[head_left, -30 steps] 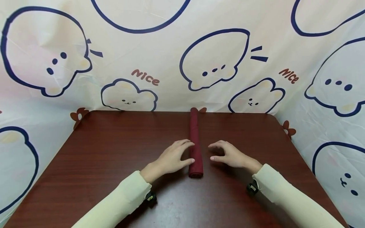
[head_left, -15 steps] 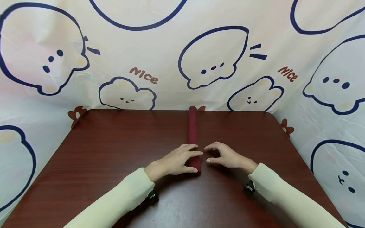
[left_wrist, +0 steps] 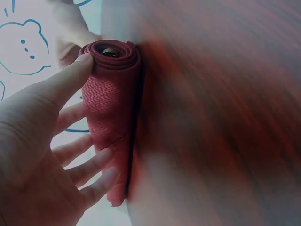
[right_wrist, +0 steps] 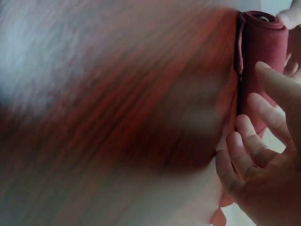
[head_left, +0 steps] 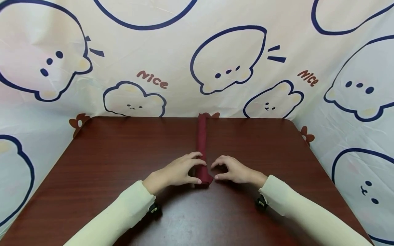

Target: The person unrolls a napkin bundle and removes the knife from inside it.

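A dark red rolled cloth lies lengthwise on the table, running away from me. Its spiral end shows in the left wrist view, with something small and brownish inside, too dark to identify. A loose corner of cloth sticks out at the near right. My left hand rests on the roll's near part, thumb against the end and fingers spread over the side, not curled round it. Just right of the roll is my right hand, its fingers gently bent and holding nothing; whether they touch the cloth I cannot tell.
The brown wooden table has rounded far corners. A pale curtain with cartoon drawings hangs behind it and along both sides. The far end of the roll reaches the table's back edge.
The cloth roll has shifted left, and a loose corner now shows at its near end. My left hand moved right over it, then back left. My right hand has come closer to it.
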`<action>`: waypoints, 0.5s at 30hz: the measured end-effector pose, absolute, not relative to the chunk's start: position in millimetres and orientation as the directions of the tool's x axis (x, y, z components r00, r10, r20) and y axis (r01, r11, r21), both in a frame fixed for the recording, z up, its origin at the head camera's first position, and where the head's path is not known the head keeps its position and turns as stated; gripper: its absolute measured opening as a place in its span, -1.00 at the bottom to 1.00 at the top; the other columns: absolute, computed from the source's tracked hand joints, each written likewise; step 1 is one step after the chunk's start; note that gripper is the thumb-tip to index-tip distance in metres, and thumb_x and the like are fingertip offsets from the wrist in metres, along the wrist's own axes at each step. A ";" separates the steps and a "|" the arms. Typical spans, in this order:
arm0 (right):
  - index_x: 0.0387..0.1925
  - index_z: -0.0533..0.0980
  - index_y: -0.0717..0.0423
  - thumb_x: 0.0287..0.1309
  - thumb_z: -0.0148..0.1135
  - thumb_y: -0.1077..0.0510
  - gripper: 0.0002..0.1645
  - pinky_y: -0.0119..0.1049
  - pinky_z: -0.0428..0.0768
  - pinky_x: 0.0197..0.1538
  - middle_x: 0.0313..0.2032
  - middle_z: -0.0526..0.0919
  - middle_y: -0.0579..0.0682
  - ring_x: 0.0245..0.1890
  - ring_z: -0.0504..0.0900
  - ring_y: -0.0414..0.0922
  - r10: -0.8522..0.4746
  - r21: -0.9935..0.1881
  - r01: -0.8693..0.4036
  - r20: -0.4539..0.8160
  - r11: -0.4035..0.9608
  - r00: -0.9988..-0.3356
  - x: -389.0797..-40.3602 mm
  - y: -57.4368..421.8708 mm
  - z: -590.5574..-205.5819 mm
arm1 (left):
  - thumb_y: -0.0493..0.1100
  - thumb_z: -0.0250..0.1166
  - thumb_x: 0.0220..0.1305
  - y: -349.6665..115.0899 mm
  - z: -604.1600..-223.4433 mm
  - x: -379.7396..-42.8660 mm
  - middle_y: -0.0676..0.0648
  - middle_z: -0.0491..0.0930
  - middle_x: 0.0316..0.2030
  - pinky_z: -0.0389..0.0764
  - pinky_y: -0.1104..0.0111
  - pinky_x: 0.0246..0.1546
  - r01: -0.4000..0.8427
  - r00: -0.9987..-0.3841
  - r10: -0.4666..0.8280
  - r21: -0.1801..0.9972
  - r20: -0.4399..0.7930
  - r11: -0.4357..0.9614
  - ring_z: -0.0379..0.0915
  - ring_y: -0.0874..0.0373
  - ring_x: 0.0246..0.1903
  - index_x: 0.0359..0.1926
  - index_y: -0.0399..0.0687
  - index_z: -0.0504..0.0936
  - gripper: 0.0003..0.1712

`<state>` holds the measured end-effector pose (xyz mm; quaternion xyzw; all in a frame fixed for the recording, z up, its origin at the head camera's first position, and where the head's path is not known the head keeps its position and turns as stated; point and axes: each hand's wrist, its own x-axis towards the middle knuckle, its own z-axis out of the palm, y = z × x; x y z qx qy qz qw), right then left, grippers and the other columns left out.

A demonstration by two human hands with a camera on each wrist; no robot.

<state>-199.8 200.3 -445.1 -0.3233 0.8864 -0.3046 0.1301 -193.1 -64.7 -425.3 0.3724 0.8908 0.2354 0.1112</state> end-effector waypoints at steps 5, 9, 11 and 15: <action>-0.10 0.71 0.02 0.19 0.40 0.24 -0.77 -0.13 0.52 0.22 -0.03 0.68 -0.05 0.08 0.58 -0.10 -0.687 -0.644 -0.511 -0.030 0.569 -0.726 -202.9 190.6 -447.5 | 0.09 0.48 0.20 -69.8 -421.7 -194.7 -0.15 0.28 0.47 0.40 -0.12 0.34 0.602 -0.707 0.706 0.492 -0.036 0.628 0.31 -0.17 0.40 0.31 0.07 0.54 -0.32; -0.17 0.75 0.00 0.18 0.41 0.23 -0.82 -0.17 0.48 0.22 -0.07 0.67 -0.05 0.05 0.56 -0.13 -0.697 -0.662 -0.498 -0.053 0.561 -0.715 -206.5 184.2 -450.6 | 0.09 0.49 0.19 -73.9 -420.4 -194.2 -0.16 0.30 0.45 0.41 -0.11 0.34 0.593 -0.717 0.696 0.490 -0.039 0.639 0.33 -0.16 0.39 0.30 0.06 0.54 -0.32; -0.18 0.75 0.00 0.17 0.43 0.21 -0.83 -0.17 0.46 0.21 -0.08 0.66 -0.05 0.03 0.54 -0.14 -0.706 -0.670 -0.494 -0.065 0.555 -0.705 -208.4 182.4 -453.0 | 0.09 0.50 0.17 -76.2 -420.6 -193.7 -0.16 0.32 0.44 0.43 -0.10 0.33 0.590 -0.721 0.692 0.490 -0.038 0.642 0.35 -0.15 0.38 0.28 0.05 0.55 -0.32; -0.17 0.76 -0.04 0.16 0.44 0.19 -0.82 -0.16 0.43 0.19 -0.09 0.63 -0.06 0.01 0.50 -0.16 -0.720 -0.673 -0.495 -0.083 0.550 -0.689 -211.5 181.7 -455.9 | 0.08 0.52 0.14 -79.1 -421.7 -192.7 -0.16 0.34 0.42 0.46 -0.08 0.30 0.584 -0.728 0.685 0.490 -0.036 0.647 0.37 -0.14 0.36 0.26 0.05 0.56 -0.32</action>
